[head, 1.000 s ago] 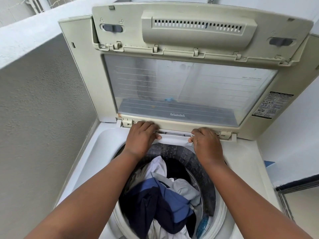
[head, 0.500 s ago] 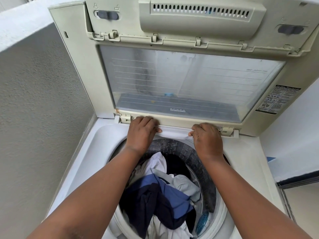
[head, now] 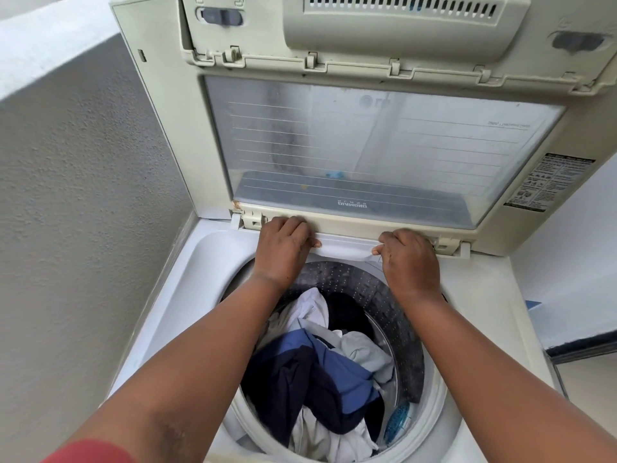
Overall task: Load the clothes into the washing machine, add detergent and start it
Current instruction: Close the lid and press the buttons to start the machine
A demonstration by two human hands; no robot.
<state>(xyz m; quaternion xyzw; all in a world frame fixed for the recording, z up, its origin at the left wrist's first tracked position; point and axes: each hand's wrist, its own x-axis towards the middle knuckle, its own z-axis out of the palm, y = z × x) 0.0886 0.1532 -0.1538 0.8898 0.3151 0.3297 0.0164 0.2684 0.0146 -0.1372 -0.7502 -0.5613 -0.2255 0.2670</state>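
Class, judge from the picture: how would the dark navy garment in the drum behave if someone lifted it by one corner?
The navy garment would probably hang limp, since it already lies folded and draped. It is tangled with the blue cloth, so that may drag along too. It looks light.

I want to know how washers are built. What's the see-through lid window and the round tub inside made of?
The lid window looks like clear plastic, maybe glass: you see through it, and it is hazy and smudged. The tub looks like dark grey metal, probably steel: its wall is dotted with rows of tiny holes and has a dull shine.

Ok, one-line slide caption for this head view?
Both hands, left and right, grip the white drawer behind the clothes-filled drum, lid raised.
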